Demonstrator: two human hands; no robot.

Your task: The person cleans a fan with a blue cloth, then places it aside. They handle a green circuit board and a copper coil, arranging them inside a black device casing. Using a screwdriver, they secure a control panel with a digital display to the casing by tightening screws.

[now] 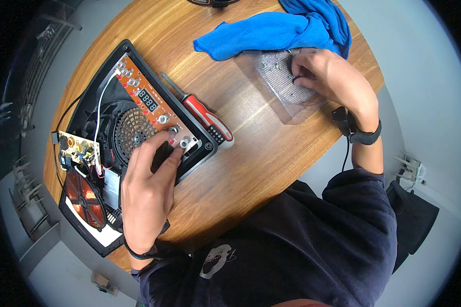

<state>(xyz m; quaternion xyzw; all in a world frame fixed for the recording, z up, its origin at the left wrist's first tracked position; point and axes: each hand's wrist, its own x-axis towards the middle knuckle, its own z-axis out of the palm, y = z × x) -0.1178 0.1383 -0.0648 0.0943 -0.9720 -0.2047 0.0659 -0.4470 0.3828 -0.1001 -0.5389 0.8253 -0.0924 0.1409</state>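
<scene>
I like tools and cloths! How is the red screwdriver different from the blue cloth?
The screwdriver is red, black and metal, stiff and straight; the blue cloth is soft and crumpled. The screwdriver lies beside the opened cooker, untouched; the cloth sits by the right hand. Both rest on the wooden table.

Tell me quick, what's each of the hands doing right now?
Left hand: open, fingers resting on the opened cooker's control board, holding nothing.
Right hand: fingers pinched over the clear tray; what it holds cannot be told.
</scene>
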